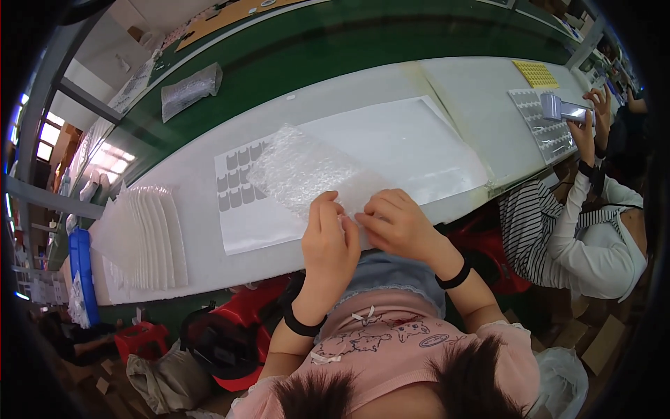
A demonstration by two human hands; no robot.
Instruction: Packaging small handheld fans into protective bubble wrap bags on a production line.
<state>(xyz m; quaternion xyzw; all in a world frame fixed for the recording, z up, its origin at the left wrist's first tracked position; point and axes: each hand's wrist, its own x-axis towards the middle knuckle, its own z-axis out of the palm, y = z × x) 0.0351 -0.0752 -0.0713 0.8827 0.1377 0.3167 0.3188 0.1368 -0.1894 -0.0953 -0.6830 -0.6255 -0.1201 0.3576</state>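
both hands pinching the near edge of a clear, limp bubble-wrap pouch (307, 171) at desk centre: left hand (328, 241), right hand (398, 223), fingers closed on it; likely feather-light, soft, crushable, best held at the edge; white sheet of grey die-cut stickers (244, 202) beneath; stack of white foam sheets (143, 237) at 9 o'clock, nothing blocking

A long white worktable (433, 91) runs beside a green belt (335, 42); bright windows (49, 136) glow at left, red stools (241, 328) underneath.
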